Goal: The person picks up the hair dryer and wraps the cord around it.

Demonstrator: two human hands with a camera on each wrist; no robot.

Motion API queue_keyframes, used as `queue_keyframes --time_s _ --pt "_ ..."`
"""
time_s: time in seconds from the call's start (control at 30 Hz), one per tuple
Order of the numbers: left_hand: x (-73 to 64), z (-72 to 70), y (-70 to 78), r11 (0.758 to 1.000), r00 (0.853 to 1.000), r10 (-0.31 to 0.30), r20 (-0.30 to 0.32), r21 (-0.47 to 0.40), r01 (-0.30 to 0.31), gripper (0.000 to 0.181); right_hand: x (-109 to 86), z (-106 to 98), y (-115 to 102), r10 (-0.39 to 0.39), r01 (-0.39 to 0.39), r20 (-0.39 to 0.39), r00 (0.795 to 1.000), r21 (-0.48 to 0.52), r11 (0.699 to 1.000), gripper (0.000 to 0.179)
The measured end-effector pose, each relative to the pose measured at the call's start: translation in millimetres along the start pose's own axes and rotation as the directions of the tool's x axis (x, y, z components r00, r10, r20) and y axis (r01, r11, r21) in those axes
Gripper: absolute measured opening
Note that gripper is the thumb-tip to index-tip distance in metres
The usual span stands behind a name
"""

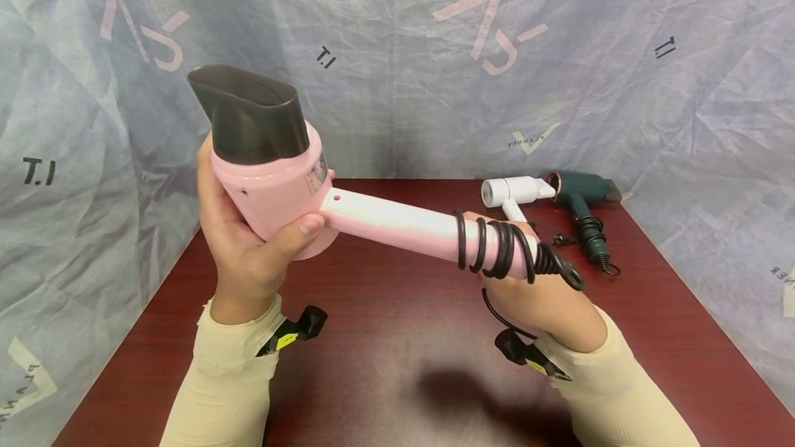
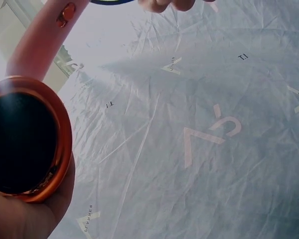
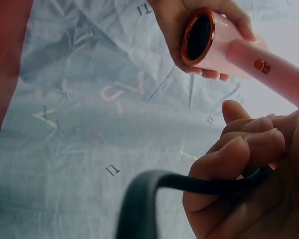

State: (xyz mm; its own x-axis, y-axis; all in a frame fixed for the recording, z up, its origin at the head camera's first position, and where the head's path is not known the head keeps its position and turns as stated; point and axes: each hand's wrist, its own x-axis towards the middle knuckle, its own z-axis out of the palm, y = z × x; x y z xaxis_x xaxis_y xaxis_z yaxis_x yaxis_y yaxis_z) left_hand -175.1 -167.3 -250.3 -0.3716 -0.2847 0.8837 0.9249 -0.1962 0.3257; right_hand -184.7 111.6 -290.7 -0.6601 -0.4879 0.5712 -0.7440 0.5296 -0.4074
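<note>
A pink hair dryer (image 1: pixel 391 223) is held up above the table, its black nozzle (image 1: pixel 257 123) pointing up. My left hand (image 1: pixel 239 254) grips the dryer's round body, thumb at the base of the handle. The copper-rimmed rear end (image 2: pixel 65 134) faces the left wrist camera. Black power cord (image 1: pixel 504 250) is wound in several loops round the handle's far end. There my right hand (image 1: pixel 546 305) is partly hidden behind the handle. In the right wrist view its curled fingers (image 3: pixel 224 157) hold a length of the cord (image 3: pixel 199 185), which trails out of the palm.
A white hair dryer (image 1: pixel 512 190) and a dark green hair dryer (image 1: pixel 584 188) lie at the back right of the dark red table (image 1: pixel 373 350). Printed grey cloth (image 1: pixel 397 88) hangs behind and at both sides.
</note>
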Motion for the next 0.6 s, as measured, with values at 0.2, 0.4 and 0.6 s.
queue_keyframes --time_s 0.2,0.4,0.6 --pt "2.3 1.8 0.2 1.0 0.999 -0.002 -0.04 -0.008 0.002 0.085 4.4 3.4 0.2 -0.109 0.114 -0.038 0.993 0.181 0.977 0.027" --pt "4.0 5.2 1.2 1.0 0.997 0.018 -0.073 0.002 -0.017 0.086 12.8 4.7 -6.0 -0.157 0.156 -0.029 0.987 0.371 0.915 0.03" --pt "7.0 8.6 2.0 0.999 0.994 0.033 -0.104 0.023 -0.03 0.083 8.2 4.6 -6.8 -0.088 0.062 0.067 0.994 0.323 0.945 0.026"
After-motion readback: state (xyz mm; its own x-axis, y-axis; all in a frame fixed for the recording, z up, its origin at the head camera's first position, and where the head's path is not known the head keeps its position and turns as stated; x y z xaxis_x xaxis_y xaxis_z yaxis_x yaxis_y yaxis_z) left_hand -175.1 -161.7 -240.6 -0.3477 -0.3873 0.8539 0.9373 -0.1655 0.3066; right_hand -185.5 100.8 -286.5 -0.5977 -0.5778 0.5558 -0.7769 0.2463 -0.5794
